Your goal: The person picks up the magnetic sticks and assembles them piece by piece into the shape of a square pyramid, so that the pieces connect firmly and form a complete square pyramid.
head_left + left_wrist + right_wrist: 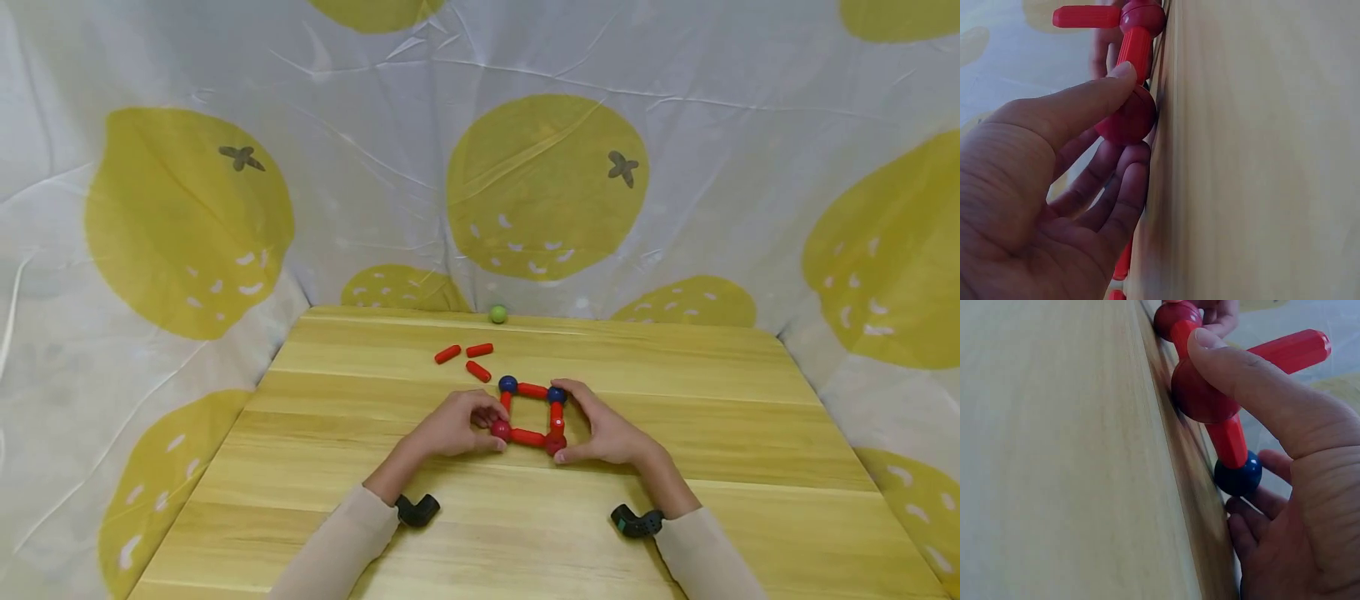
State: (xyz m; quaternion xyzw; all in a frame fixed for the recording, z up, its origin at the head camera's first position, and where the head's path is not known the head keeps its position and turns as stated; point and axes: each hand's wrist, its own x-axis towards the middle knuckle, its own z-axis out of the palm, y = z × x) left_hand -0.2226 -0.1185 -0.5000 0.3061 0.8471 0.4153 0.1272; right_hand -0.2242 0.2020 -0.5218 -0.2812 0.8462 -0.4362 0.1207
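Observation:
A square (527, 437) of red rods joined by balls lies flat on the wooden table (465, 533). Its two far corners are blue balls, the left one (507, 383) free of any hand. My left hand (453, 423) holds the near left red ball (1127, 119) between thumb and curled fingers. Spanning the right side, my right hand (611, 433) has its thumb on the near right red ball (1200, 394) and its fingertips at the far right blue ball (1238, 474). Another red rod (1291, 351) stands up from that near right red ball.
Beyond the square to the left lie three loose red rods, among them one slanted rod (477, 371). A green ball (498, 314) sits at the table's far edge, against a lemon-patterned cloth (375, 167). Black devices (417, 511) are worn on both wrists.

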